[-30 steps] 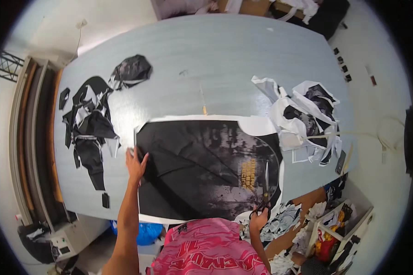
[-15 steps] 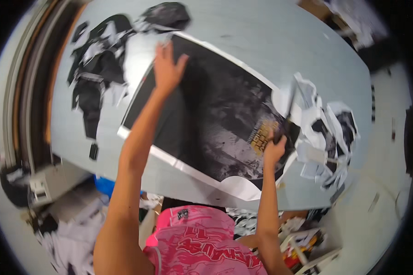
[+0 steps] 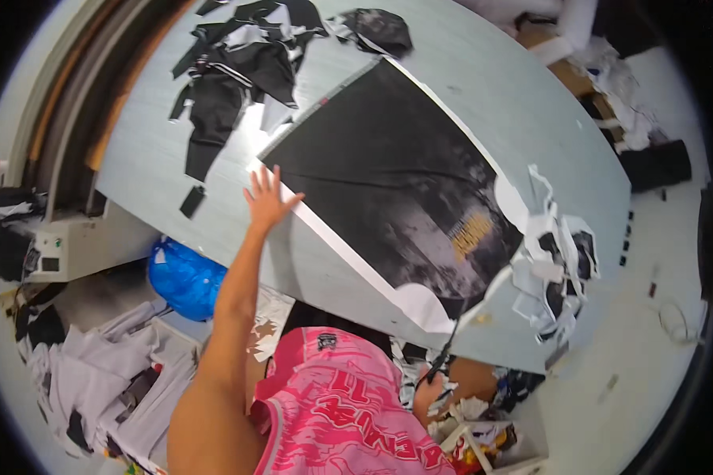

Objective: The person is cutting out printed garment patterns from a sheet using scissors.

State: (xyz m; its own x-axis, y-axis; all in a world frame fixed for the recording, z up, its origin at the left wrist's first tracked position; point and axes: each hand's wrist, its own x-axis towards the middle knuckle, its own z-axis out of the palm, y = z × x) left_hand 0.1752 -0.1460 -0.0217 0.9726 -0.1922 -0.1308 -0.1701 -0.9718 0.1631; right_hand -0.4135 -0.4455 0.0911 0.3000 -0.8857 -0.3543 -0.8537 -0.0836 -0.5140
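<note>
A large black printed fabric panel (image 3: pixel 356 142) with a white border and a small gold print lies flat on the pale table (image 3: pixel 515 103). My left hand (image 3: pixel 267 204) presses on the panel's near-left white edge with its fingers spread, holding nothing. At the table's front edge, my right hand (image 3: pixel 428 392) is closed around the dark handles of a pair of scissors (image 3: pixel 450 348). Their blades point up and away over the panel's near right corner. My body partly hides the right hand and forearm.
Black and white fabric pieces (image 3: pixel 218 103) are heaped at the far left, with a dark bundle (image 3: pixel 376 32) beside them. White offcuts (image 3: pixel 550 269) lie at the table's right side. A blue bag (image 3: pixel 184 281) and a bin of scraps (image 3: pixel 491 443) stand below the front edge.
My left hand has come back from the panel's far left part to its near edge. My right hand has drawn the scissors back from the gold print to the table's front edge.
</note>
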